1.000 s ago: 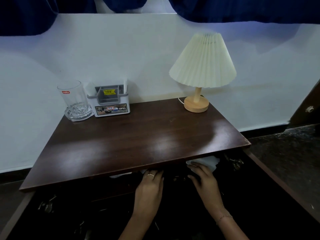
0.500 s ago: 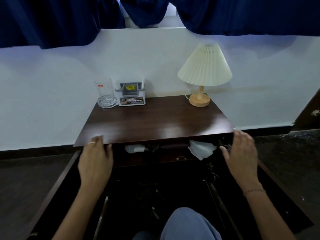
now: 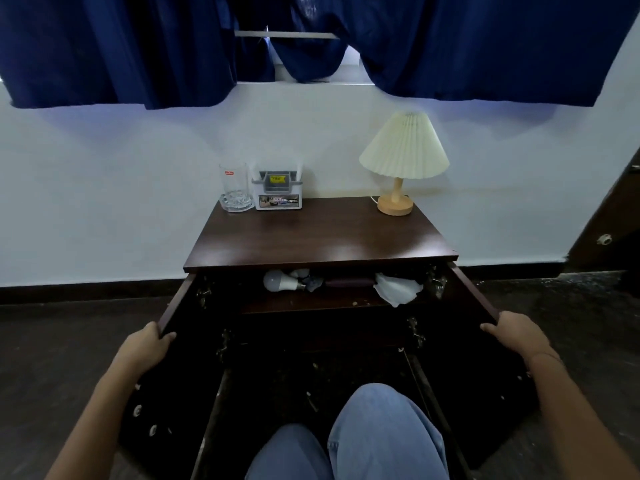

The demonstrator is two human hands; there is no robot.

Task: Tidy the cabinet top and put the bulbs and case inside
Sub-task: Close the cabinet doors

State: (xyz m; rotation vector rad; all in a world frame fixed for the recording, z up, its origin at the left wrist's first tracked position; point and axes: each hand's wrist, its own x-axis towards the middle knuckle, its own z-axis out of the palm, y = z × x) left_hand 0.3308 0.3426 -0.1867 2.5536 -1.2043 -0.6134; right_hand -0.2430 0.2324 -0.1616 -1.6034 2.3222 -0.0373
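1. The bulbs (image 3: 281, 281) lie on the upper shelf (image 3: 311, 301), left end; the front one's long axis runs left-right, glass end to the left.
2. The dark case (image 3: 349, 282) lies beside them, lengthwise left-right.
3. The left hand (image 3: 147, 348) grips the left door (image 3: 173, 306) edge; the right hand (image 3: 516, 336) grips the right door (image 3: 474, 292) edge.

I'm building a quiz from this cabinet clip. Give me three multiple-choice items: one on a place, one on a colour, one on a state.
1. Where do the white bulbs lie?
A. inside, on the shelf
B. on the cabinet top
C. on the floor

2. What colour is the pleated shade of the wooden-based lamp?
A. red
B. cream
C. black

3. How do the dark wooden cabinet doors stand?
A. shut
B. removed
C. open, one in each hand

A: the bulbs sit under the dark wooden top.
B: the shade is pale cream.
C: left hand and right hand grip the door edges.
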